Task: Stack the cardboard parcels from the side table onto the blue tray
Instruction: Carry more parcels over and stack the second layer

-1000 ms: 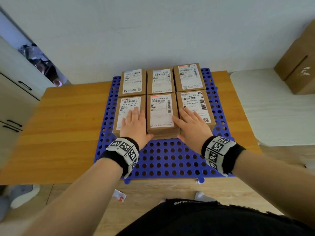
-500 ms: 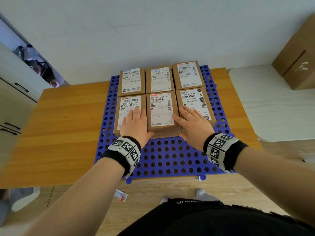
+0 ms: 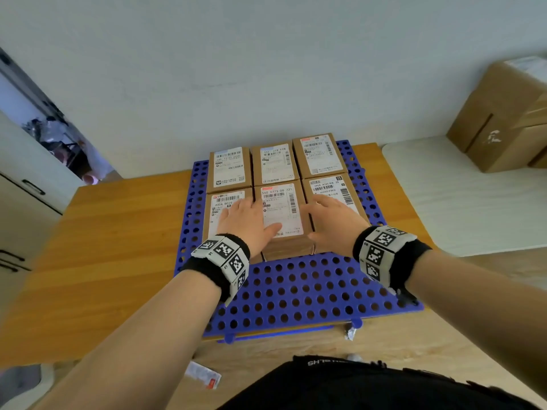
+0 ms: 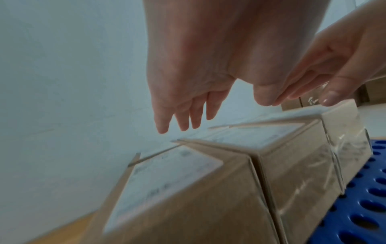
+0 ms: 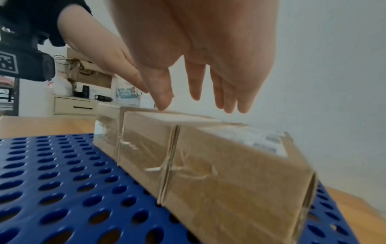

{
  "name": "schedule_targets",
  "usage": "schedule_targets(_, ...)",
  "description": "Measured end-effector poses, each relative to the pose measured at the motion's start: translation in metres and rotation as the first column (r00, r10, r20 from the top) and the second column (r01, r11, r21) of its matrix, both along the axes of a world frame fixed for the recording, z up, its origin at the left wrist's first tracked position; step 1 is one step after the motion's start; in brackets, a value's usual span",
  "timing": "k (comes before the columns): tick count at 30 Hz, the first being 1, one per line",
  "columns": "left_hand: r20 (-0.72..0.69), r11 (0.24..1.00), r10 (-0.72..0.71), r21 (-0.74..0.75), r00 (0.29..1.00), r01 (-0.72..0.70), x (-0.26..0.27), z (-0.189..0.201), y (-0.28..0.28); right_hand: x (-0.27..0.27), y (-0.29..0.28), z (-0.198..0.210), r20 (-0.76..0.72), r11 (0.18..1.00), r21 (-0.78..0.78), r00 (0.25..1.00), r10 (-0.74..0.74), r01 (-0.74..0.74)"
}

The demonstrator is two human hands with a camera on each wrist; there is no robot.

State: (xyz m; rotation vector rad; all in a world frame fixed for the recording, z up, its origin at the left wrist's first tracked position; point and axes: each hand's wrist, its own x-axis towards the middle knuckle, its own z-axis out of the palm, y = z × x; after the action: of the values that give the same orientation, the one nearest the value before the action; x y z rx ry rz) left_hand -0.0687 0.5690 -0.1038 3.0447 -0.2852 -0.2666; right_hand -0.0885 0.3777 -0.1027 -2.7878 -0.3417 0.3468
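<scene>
My hands, left (image 3: 247, 221) and right (image 3: 331, 221), hover flat and empty over six brown cardboard parcels (image 3: 281, 213) on the perforated blue plastic tray (image 3: 296, 288); next I probably fetch another.

A plain pale wall (image 3: 266, 69) runs behind a wooden table (image 3: 103, 247). To the right stands a white side table (image 3: 473, 208) bearing a large brown carton (image 3: 503, 119). On the left are pale cabinets with dark handles (image 3: 26, 196) and a cluttered doorway (image 3: 56, 137). The floor (image 3: 384, 344) is light wood, daylight soft and even.
</scene>
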Motion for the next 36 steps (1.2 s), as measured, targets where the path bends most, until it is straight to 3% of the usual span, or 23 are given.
schedule_targets(6, 0.135, 0.982, -0.185, -0.008, 0.973, 0.188, 0.014, 0.044, -0.016, 0.005, -0.008, 0.039, 0.106, 0.994, 0.043, 0.989, -0.104, 0.1)
schedule_targets(16, 0.233, 0.929, -0.317, -0.119, 0.919, 0.35, 0.039, 0.104, -0.066, -0.003, -0.04, 0.107, 0.22, 0.942, 0.096, 0.916, -0.335, 0.321)
schedule_targets(22, 0.279, 0.902, -0.38, -0.1, 0.882, 0.421, 0.032, 0.135, -0.105, -0.022, -0.075, 0.134, 0.275, 0.913, 0.089, 0.871, -0.408, 0.399)
schedule_targets(28, 0.319, 0.877, -0.43, -0.077, 0.845, 0.475, 0.02, 0.166, -0.158, -0.049, -0.122, 0.159, 0.325, 0.886, 0.078, 0.828, -0.456, 0.457)
schedule_targets(36, 0.347, 0.836, -0.494, -0.061, 0.797, 0.545, -0.012, 0.19, -0.27, -0.092, -0.22, 0.191, 0.349, 0.833, 0.035, 0.774, -0.528, 0.553)
